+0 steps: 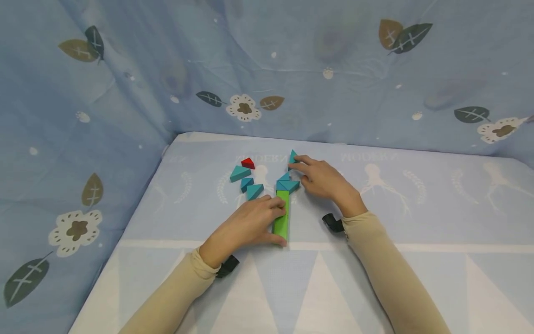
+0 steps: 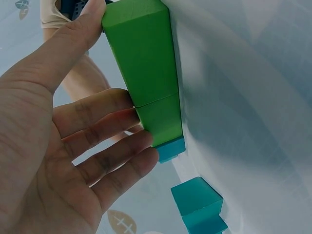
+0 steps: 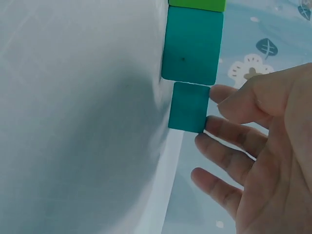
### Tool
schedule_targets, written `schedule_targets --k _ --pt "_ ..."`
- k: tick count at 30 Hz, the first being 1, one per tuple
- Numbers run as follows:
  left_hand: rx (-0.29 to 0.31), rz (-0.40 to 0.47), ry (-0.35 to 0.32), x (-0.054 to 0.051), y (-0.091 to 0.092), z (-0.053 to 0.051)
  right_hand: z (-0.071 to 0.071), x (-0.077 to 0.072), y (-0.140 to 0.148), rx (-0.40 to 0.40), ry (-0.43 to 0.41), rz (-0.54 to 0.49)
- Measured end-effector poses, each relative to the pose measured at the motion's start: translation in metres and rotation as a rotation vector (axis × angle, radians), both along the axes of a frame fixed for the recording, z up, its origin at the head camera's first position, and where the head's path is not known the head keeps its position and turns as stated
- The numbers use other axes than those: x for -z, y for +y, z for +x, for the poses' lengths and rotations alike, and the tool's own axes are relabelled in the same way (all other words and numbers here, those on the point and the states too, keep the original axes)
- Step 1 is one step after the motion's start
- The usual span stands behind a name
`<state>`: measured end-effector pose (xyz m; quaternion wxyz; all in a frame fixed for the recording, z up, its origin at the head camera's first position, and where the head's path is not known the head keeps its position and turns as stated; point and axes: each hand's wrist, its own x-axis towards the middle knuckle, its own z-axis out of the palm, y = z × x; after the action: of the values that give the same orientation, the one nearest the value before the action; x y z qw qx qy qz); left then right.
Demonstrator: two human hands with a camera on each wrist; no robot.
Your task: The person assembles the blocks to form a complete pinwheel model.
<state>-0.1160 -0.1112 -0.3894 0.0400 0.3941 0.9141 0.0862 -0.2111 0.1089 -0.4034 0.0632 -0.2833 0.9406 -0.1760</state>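
Two green blocks (image 1: 282, 218) lie end to end in a row on the cloth-covered table. My left hand (image 1: 254, 218) rests along their left side, fingertips touching it; its thumb is at the near corner in the left wrist view. Blue and teal triangular blocks (image 1: 293, 186) adjoin the row's far end. Just beyond them is a teal triangular block (image 1: 293, 159). My right hand (image 1: 323, 178) has its fingertips at that far block, with its thumb nearer me. In the right wrist view, its fingers touch the edge of a teal block (image 3: 189, 107).
Left of the row lie several loose pieces: a red triangular block (image 1: 248, 163), a teal block (image 1: 240, 173), a blue block (image 1: 246, 184) and another teal block (image 1: 254, 191). A patterned blue curtain (image 1: 313, 102) hangs behind the table. Dark devices (image 1: 332, 223) sit at both wrists.
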Motion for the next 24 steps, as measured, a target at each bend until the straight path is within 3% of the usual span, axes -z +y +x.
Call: schedule_targets --k 5,13,24 --pt "-0.002 0.006 0.002 0.000 -0.001 0.001 -0.001 0.002 -0.001 -0.054 0.024 -0.032" --pt "0.002 0.006 0.001 0.001 0.000 0.000 0.000 0.004 -0.001 -0.018 0.033 -0.004" --pt "0.001 0.003 0.006 0.001 0.001 0.000 0.009 -0.002 -0.014 -0.100 0.021 0.000"
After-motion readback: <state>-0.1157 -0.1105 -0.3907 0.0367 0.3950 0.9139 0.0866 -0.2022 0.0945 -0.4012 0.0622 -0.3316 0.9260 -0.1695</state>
